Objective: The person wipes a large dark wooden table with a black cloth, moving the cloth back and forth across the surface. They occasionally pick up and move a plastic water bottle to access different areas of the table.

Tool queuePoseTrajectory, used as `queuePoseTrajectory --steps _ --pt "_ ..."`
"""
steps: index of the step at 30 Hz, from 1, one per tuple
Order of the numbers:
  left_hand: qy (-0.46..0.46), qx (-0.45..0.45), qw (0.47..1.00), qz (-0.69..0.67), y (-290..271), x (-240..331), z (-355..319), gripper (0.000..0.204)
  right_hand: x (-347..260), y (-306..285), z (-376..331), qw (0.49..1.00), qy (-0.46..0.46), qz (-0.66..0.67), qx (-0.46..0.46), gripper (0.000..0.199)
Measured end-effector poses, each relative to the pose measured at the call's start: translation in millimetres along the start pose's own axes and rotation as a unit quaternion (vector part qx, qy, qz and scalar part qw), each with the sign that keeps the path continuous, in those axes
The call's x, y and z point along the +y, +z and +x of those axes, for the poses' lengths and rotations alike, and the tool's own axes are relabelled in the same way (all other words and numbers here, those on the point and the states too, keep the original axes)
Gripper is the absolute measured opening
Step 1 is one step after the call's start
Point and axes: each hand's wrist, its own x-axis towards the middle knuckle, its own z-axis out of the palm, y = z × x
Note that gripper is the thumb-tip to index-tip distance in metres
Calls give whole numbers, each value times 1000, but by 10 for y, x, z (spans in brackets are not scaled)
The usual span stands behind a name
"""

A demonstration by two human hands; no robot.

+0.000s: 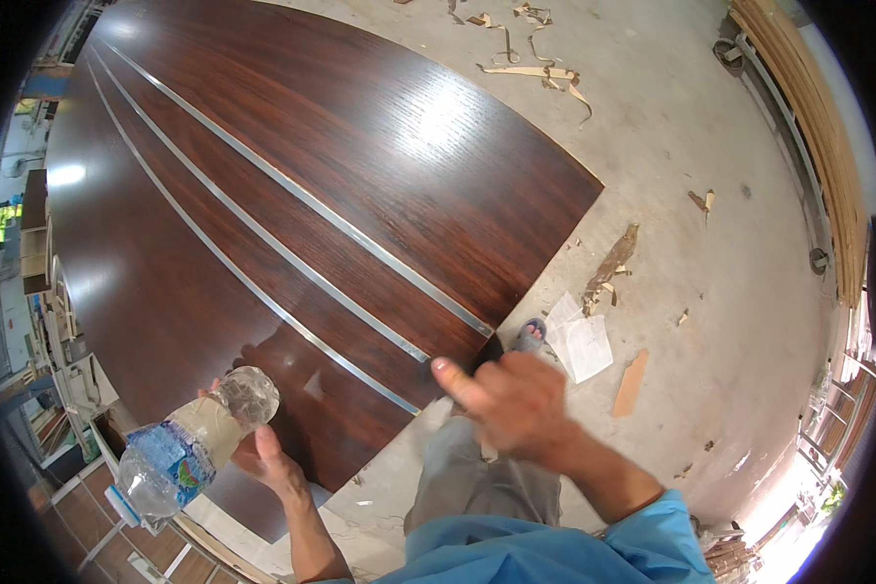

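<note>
Bottle [200, 440] clasped in the left hand [274, 465], lower left of frame
Right hand [518, 401] apart, blurred near the board [380, 165], its hold unclear; a slack left grip could drop the bottle.

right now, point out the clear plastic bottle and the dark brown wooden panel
Clear plastic bottle [200, 438]: head view, middle of its body.
Dark brown wooden panel [355, 180]: head view, bare wood near its middle.

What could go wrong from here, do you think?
The left hand holds the plastic bottle tilted; if it slipped, it might knock and mark the dark panel. White papers lie on the floor beside the foot, so a step there could perhaps slide.
</note>
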Motion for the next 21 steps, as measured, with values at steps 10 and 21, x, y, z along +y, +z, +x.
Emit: queuePoseTrajectory --steps 10,21 --pt "5 53 997 52 468 723 -674 22 871 -576 319 973 166 -5 161 27" --pt "-235 -399 874 149 1820 1642 155 19 1150 -187 1154 987 -35 -117 100 43"
